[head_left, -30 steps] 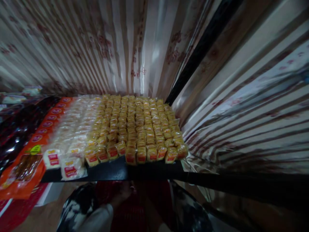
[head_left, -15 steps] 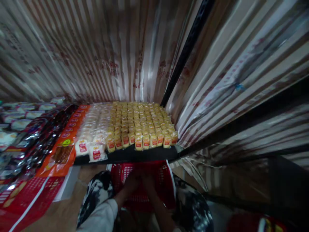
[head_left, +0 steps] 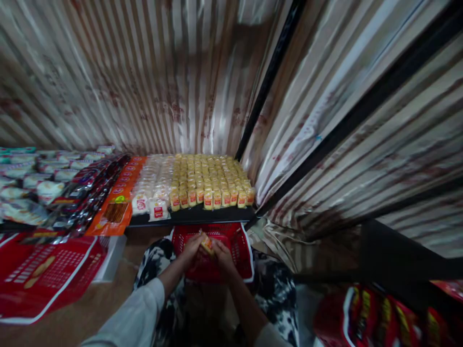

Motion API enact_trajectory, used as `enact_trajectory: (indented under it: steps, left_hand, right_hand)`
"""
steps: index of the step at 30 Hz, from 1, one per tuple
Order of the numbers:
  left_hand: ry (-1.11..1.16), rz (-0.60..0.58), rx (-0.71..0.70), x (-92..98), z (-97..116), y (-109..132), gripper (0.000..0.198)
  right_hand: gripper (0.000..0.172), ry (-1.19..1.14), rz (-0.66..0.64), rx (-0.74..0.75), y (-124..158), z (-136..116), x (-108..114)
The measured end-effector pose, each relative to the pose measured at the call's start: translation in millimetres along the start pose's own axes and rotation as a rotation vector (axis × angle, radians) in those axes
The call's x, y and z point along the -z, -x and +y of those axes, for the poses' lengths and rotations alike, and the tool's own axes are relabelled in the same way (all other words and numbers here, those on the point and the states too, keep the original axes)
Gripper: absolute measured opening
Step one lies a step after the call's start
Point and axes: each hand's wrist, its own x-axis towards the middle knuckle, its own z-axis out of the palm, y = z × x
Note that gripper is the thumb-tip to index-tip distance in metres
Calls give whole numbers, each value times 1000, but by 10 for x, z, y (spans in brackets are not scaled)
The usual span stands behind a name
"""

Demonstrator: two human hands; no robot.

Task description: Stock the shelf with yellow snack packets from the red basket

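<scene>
Between my two hands is a small yellow packaged snack cake (head_left: 207, 245) with a red label. My left hand (head_left: 193, 245) grips its left end, and my right hand (head_left: 222, 253) has hold of the right side. Both are closed on it, above a red plastic basket (head_left: 241, 246) that stands between my knees. On the black shelf (head_left: 202, 215) just beyond, rows of matching yellow packs (head_left: 210, 180) are lined up. White wrapped packs (head_left: 150, 190) stand beside them on the left.
Orange snack bags (head_left: 117, 202), dark shiny packets (head_left: 87, 193) and white packets (head_left: 48, 190) fill the shelf's left side. A second red basket (head_left: 47, 274) sits lower left. Black frame bars (head_left: 271, 77) cross the striped sheeting. Red-and-yellow packets (head_left: 383, 313) are at lower right.
My hands have come up from deep inside the red basket, and the yellow snack cake now shows between them. The view has shifted, bringing more of the left shelf and the lower-right packets into sight.
</scene>
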Motion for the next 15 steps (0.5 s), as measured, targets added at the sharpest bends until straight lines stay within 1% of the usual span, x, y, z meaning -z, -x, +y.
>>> enact_trajectory:
  steps: [4,8,10,12,15]
  left_hand:
    - [-46,35,-7,17,209,192,62]
    - [-70,33,-10,52,332,318,60]
    - [-83,26,-24,57,321,332,58]
    - [-93,24,-52,50,264,314,53]
    - [-106,102,-83,24,135,250,43]
  right_hand:
    - [41,-86,28,17,101,-117,-149]
    - [43,-104,84,37,160,-106,-218]
    - [43,-111,111,52,167,-56,-205]
    - [44,-91,148,47,162,13,-165]
    - [46,29,165,65,152,118,-82]
